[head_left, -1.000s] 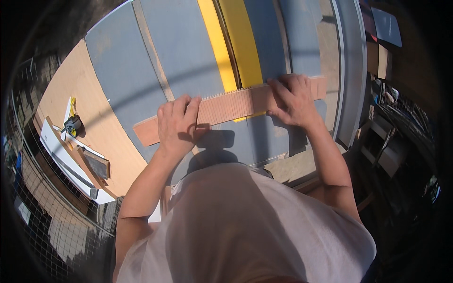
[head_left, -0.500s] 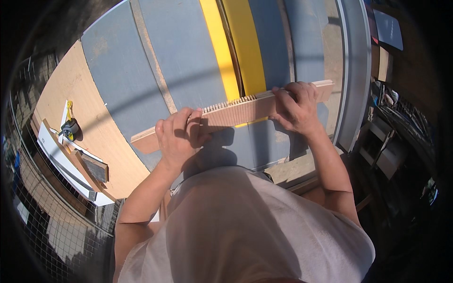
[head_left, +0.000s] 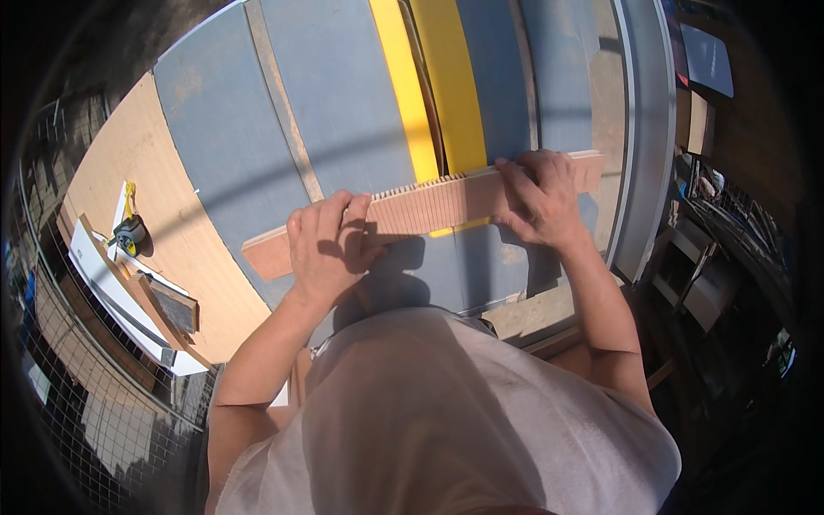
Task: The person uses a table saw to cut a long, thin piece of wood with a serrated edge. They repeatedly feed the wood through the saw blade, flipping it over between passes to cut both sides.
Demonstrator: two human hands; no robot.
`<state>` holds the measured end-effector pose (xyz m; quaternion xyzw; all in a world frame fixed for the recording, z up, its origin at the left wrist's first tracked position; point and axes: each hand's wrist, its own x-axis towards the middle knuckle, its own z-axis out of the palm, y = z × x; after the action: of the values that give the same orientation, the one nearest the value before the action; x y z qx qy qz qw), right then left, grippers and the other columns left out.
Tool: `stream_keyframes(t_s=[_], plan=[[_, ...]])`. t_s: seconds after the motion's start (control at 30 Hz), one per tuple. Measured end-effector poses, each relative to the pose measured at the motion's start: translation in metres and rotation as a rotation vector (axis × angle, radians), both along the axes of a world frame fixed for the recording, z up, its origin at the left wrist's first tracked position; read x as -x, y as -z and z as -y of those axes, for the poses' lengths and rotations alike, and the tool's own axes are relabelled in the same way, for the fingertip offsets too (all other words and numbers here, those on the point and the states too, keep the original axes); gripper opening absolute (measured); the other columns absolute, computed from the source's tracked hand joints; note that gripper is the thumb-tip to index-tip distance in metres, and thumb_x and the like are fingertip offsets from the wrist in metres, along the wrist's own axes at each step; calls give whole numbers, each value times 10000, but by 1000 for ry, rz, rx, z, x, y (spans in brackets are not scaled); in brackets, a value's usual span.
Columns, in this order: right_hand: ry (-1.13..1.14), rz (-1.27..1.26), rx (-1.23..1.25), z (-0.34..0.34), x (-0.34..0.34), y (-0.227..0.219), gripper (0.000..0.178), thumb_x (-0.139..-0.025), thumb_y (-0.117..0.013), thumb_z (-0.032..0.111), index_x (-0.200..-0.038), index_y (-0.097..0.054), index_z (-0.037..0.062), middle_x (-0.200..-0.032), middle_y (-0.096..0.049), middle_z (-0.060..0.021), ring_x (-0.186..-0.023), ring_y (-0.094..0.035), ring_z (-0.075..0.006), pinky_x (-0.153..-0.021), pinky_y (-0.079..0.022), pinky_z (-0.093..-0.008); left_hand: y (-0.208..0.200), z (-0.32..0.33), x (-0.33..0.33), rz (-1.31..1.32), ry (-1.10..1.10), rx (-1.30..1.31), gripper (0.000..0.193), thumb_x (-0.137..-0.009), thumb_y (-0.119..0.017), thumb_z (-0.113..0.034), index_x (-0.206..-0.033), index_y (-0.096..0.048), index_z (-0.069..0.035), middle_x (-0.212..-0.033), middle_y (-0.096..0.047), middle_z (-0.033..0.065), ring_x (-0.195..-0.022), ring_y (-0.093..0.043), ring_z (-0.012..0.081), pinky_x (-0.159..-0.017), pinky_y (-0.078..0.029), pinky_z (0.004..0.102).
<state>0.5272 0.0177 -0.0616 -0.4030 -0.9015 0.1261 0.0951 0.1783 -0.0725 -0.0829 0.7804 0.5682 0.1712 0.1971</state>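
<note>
My two hands hold a long wooden strip (head_left: 438,204) crosswise over a blue-grey saw table. A row of closely spaced slots is cut into the strip's far edge around its middle, and thin lines run down the face toward me. My left hand (head_left: 330,240) grips it left of the slots, fingers over the top edge. My right hand (head_left: 545,196) clasps it near the right end, thumb on the near face. Under the strip, a yellow insert (head_left: 451,86) with a dark slot runs away from me; any blade is hidden.
On a pale plywood panel (head_left: 193,249) at the left lie a tape measure (head_left: 129,233) and wood pieces (head_left: 163,305). Wire mesh (head_left: 112,386) stands beyond it. A metal rail (head_left: 644,129) borders the saw table (head_left: 335,94) on the right, with stacked material past it.
The strip has tipped slightly, so more of its near face and less of its slotted edge shows. Both hands keep their hold in nearly the same places.
</note>
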Motion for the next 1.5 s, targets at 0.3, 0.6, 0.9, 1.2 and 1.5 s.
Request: stream_keyframes(t_s=[0.3, 0.6, 0.9, 1.2, 1.5], plan=[[-3, 33, 22, -5, 0, 0, 694, -937, -569, 660, -1307, -693, 85, -1125, -592, -137, -1070, -570, -334, -969, -401, -495, 0, -9, -2, -24, -13, 62, 880, -572, -972, -309, -1354, -619, -112, -1242, -579, 95, -1070, -560, 298, -927, -400, 465], [-10, 15, 54, -16, 5, -1, 704, -813, -731, 521, -1320, -682, 34, -1182, -580, -166, -1085, -574, -359, -997, -407, -495, -5, -22, 1, -26, -19, 84, 923, -505, -1003, -255, -1336, -624, -122, -1223, -596, 126, -1045, -569, 352, -906, -445, 485], [11, 11, 37, -22, 7, -2, 725, -799, -729, 542, -1317, -684, 36, -1181, -577, -166, -1093, -576, -354, -1012, -401, -498, -16, -38, 6, -45, 19, 109, 862, -585, -963, -290, -1350, -629, -76, -1215, -600, 108, -1068, -566, 310, -937, -408, 461], [56, 5, 40, -29, 10, -3, 718, -744, -745, 557, -1278, -723, 77, -1154, -634, -158, -1115, -591, -359, -1023, -418, -491, -15, -42, 7, -73, -15, 116, 852, -604, -955, -352, -1353, -638, -98, -1216, -593, 75, -1083, -546, 284, -944, -399, 439], [63, -26, 8, -47, 14, 2, 772, -613, -834, 412, -1300, -716, 79, -1220, -625, -175, -1117, -594, -376, -1023, -445, -489, -12, -58, 11, -109, -39, 93, 916, -538, -991, -364, -1352, -629, -150, -1244, -599, 92, -1087, -574, 319, -946, -443, 467]])
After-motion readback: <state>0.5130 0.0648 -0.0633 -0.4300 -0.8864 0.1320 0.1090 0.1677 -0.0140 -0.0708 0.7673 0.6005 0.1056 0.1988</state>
